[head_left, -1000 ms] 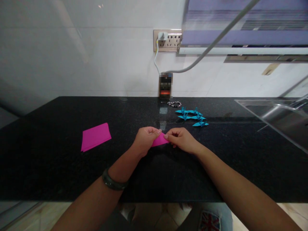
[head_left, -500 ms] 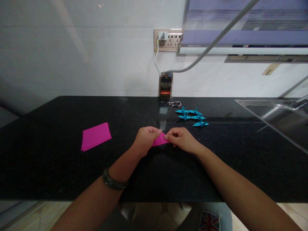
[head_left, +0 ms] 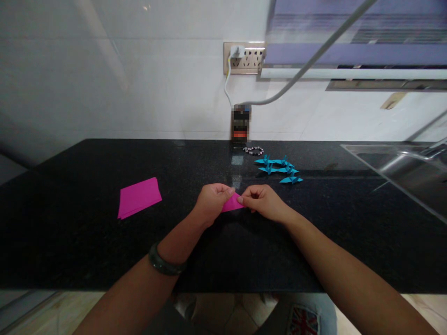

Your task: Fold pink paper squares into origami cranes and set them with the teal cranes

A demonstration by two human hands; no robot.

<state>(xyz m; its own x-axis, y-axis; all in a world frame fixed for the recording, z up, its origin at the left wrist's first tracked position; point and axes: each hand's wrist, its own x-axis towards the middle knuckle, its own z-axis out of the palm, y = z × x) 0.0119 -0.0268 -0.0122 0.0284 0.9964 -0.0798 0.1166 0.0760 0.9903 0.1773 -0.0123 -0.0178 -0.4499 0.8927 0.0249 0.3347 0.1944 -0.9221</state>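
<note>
A folded piece of pink origami paper is held between my two hands, just above the dark counter. My left hand pinches its left part, thumb on top. At the right corner, my right hand grips the paper between thumb and fingers. Both hands partly cover the sheet, so its full shape is hidden. To the left lies a stack of pink paper. Several blue paper cranes sit beyond my right hand.
A phone-like device, blurred, leans on the wall with a cable running to the socket. In front of it lies a beaded bracelet. A metal sink is set into the counter at the right. The counter's front edge runs below my forearms.
</note>
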